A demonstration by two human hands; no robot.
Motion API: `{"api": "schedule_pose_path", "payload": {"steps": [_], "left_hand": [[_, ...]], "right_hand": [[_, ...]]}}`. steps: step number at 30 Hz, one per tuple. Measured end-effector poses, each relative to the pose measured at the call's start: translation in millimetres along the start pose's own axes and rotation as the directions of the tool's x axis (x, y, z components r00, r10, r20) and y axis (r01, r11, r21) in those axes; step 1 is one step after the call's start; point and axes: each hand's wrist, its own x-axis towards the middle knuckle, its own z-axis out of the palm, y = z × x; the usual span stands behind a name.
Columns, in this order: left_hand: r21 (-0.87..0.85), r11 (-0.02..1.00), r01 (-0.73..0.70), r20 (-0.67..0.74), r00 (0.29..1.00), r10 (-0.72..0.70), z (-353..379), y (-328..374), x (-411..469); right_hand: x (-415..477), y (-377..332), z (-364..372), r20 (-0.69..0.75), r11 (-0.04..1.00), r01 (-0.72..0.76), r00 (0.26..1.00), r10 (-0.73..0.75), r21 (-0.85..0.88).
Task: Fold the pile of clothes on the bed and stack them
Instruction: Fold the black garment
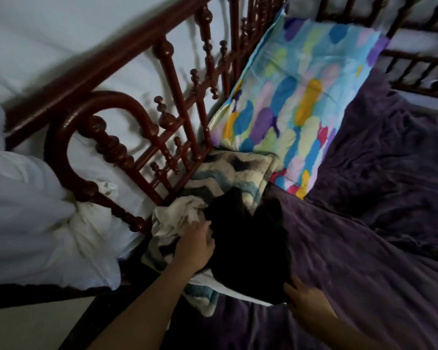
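On my feed the pile of clothes [228, 231] sits on the purple bed [364, 248] against the dark red wooden rail [127, 152], just below the colourful pillow [301, 97]: a black garment [248, 248] on top, a crumpled white garment [177, 215] at its left, both over a wavy-patterned blanket [238, 170]. The left hand [195, 245] lies where white and black cloth meet, and the right hand [306, 299] touches the black garment's near edge, well apart from the left. Through the blur I cannot tell whether either grips cloth.

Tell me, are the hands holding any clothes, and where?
The left hand lies where the white cloth meets the black garment; the right hand touches that garment's near edge. Whether either grips cannot be told.
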Motion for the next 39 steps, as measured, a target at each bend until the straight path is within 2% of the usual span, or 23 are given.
{"api": "schedule_pose_path", "payload": {"steps": [1,2,4,5,6,8,9,11,13,14,15,16,18,21,23,25,28,30,33,35,37,39], "left_hand": [[0.038,0.999,-0.035,0.055,0.998,0.033,12.3,8.4,3.2],[0.091,0.993,-0.072,0.121,0.991,0.061,26.0,15.6,6.4],[0.188,0.974,-0.126,0.263,0.962,0.074,57.2,28.0,8.2],[0.216,0.967,-0.136,0.323,0.945,0.061,74.6,33.2,5.4],[0.222,0.967,-0.123,0.349,0.936,0.039,91.6,37.0,0.3],[0.161,0.985,-0.059,0.246,0.969,0.018,115.2,41.4,-10.4],[0.104,0.994,-0.042,0.168,0.985,0.024,120.2,42.9,-14.8],[-0.04,0.997,-0.059,0.082,0.995,0.063,115.3,44.5,-23.6],[-0.147,0.984,-0.099,0.002,0.995,0.1,93.5,44.4,-31.6],[-0.17,0.98,-0.107,-0.053,0.994,0.099,78.3,44.3,-34.2],[-0.183,0.977,-0.105,-0.123,0.989,0.083,60.6,44.6,-35.7],[-0.194,0.976,-0.098,-0.204,0.977,0.057,40.7,44.5,-36.5],[-0.227,0.971,-0.081,-0.352,0.936,-0.005,-1.7,45.4,-36.5],[-0.251,0.963,-0.103,-0.419,0.908,-0.013,-55.7,55.8,-41.8],[-0.228,0.959,-0.17,-0.447,0.893,0.052,-82.9,78.6,-51.9],[-0.163,0.944,-0.288,-0.538,0.828,0.16,-110.3,111.1,-64.9],[-0.118,0.901,-0.418,-0.647,0.72,0.249,-153.9,163.3,-85.7],[-0.13,0.876,-0.465,-0.691,0.676,0.256,-181.8,191.1,-103.1],[-0.126,0.866,-0.484,-0.763,0.605,0.227,-219.9,208.3,-132.5],[-0.183,0.869,-0.46,-0.811,0.57,0.131,-239.9,201.4,-148.8],[-0.254,0.857,-0.449,-0.838,0.544,0.037,-250.4,188.7,-161.9],[-0.26,0.869,-0.421,-0.841,0.542,0.011,-248.6,180.7,-171.3]], "right_hand": [[-14.4,9.0,8.0,0.122,0.999,-0.043,0.992,0.044,-0.014],[-25.8,21.0,19.9,0.179,0.997,-0.078,0.981,0.08,-0.014],[-44.4,44.8,38.9,0.336,0.976,-0.219,0.919,0.207,-0.001],[-48.6,51.7,39.7,0.343,0.956,-0.291,0.901,0.267,0.022],[-47.7,58.2,40.5,0.275,0.933,-0.356,0.904,0.329,0.054],[-32.5,67.1,38.0,0.109,0.859,-0.457,0.889,0.444,0.231],[-20.2,68.0,35.0,0.095,0.799,-0.49,0.867,0.49,0.35],[8.5,62.9,29.4,0.216,0.617,-0.543,0.823,0.525,0.57],[32.1,49.0,25.2,0.364,0.487,-0.561,0.82,0.442,0.67],[39.0,40.7,23.4,0.38,0.49,-0.549,0.831,0.406,0.677],[45.0,34.7,20.1,0.328,0.548,-0.518,0.851,0.41,0.657],[49.7,31.5,12.4,0.235,0.617,-0.469,0.875,0.424,0.632],[55.4,33.2,-18.1,0.059,0.694,-0.375,0.899,0.433,0.615],[57.3,51.3,-86.8,-0.074,0.78,-0.34,0.895,0.44,0.525],[55.5,61.6,-124.6,-0.103,0.827,-0.312,0.91,0.402,0.467],[48.8,49.1,-152.4,-0.094,0.846,-0.199,0.955,0.28,0.494],[37.4,-4.3,-162.7,0.067,0.798,-0.083,0.996,0.054,0.597],[35.2,-35.1,-155.6,-0.003,0.822,0.013,1.0,-0.013,0.569],[33.7,-52.3,-180.2,-0.255,0.791,0.131,0.966,0.033,0.598],[31.0,-44.7,-219.5,-0.355,0.773,0.178,0.933,0.065,0.609],[23.0,-32.7,-270.3,-0.488,0.792,0.232,0.868,0.094,0.564],[11.9,-25.9,-323.4,-0.61,0.816,0.286,0.786,0.099,0.501]]}}
